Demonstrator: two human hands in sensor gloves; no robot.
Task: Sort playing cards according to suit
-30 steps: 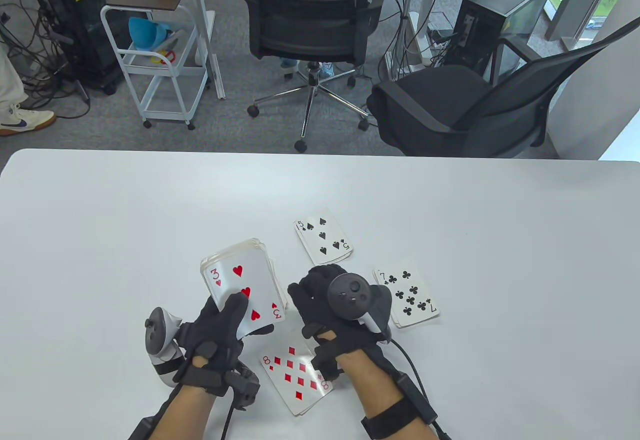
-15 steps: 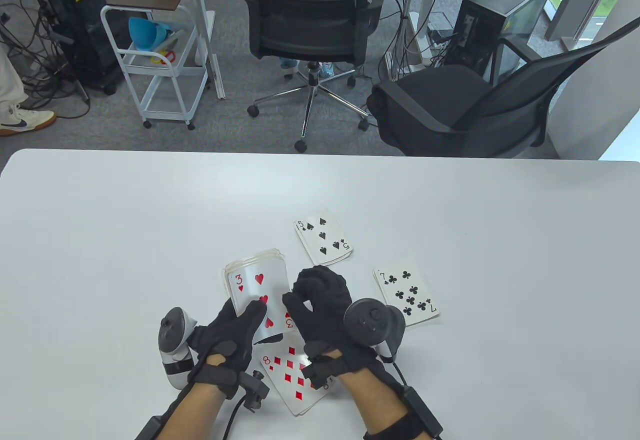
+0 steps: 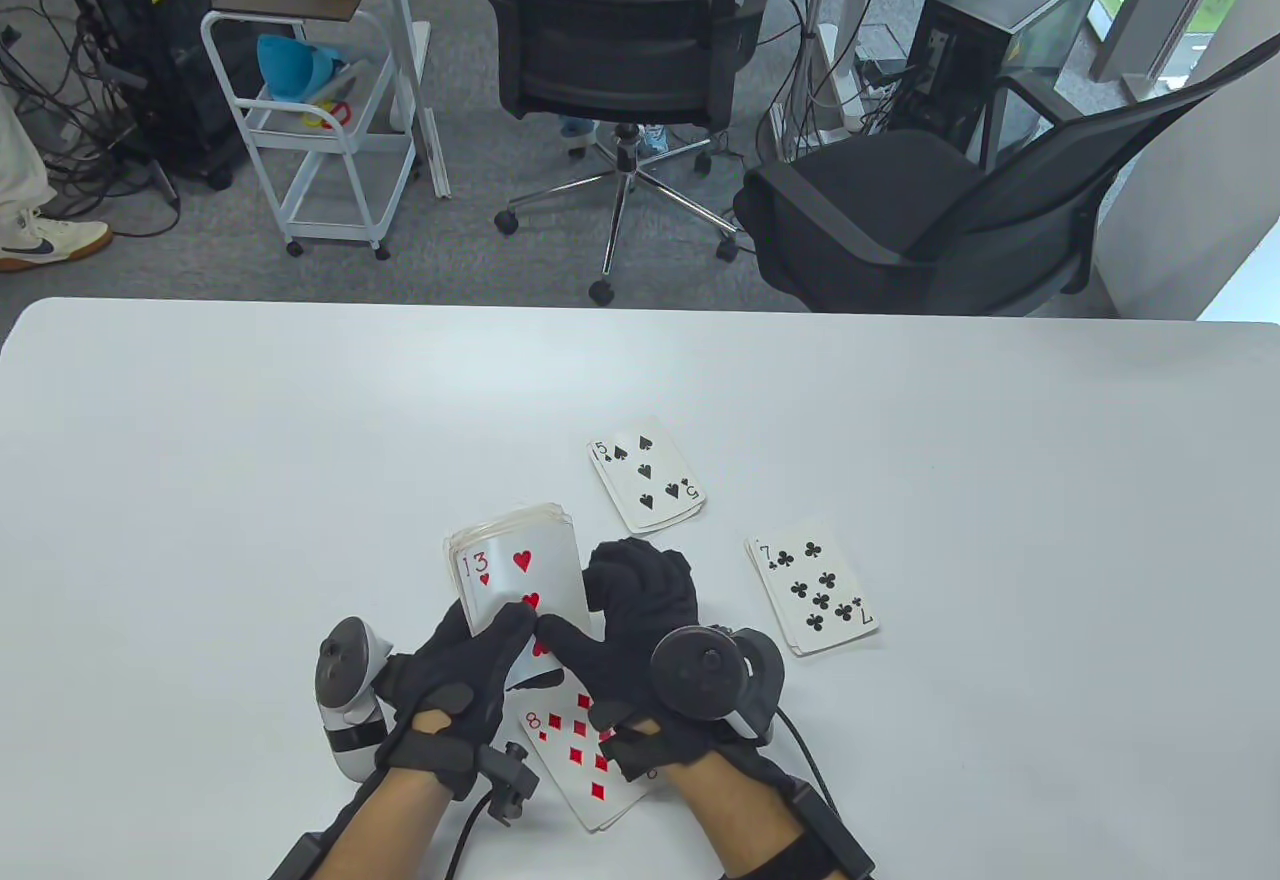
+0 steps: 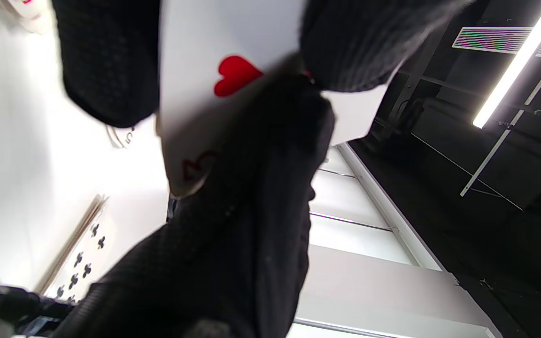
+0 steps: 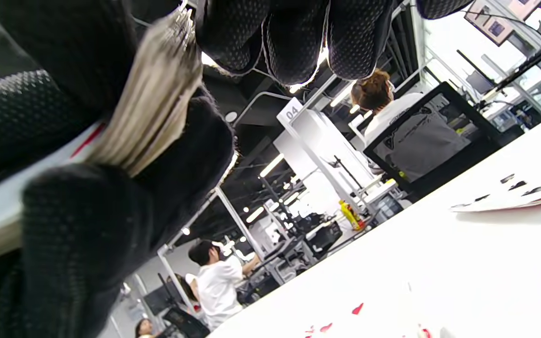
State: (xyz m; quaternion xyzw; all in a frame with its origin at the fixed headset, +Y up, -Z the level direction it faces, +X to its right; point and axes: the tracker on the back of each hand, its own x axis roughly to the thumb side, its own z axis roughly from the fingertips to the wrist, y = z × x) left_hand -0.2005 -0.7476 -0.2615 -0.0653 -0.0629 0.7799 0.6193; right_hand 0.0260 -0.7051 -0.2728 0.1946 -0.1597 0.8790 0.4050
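Left grip [image 3: 455, 665] holds the deck [image 3: 515, 575] face-up above the counter [image 3: 250, 480], thumb lying across the top card, a 3 of hearts [image 3: 520, 580]; fingers wrap under the stack. Right grip [image 3: 625, 635] is at the deck's right edge w/ thumb on the 3's lower right corner and the other fingers curled at the stack's side, pinching that card; right wrist view shows the stack's edge sandwiched btwn gloved fingers. Three face-up piles lie on the counter: 8 of diamonds [image 3: 585, 755] just below the hands, partly covered by the right wrist; 5 of spades [image 3: 648, 485] just beyond the right grip; 7 of clubs [image 3: 815, 592] to the right, near but apart from the hand. A tracker sits on the back of each hand. Past the counter's far edge: two office chairs [image 3: 620, 50] and a white cart [image 3: 320, 120].
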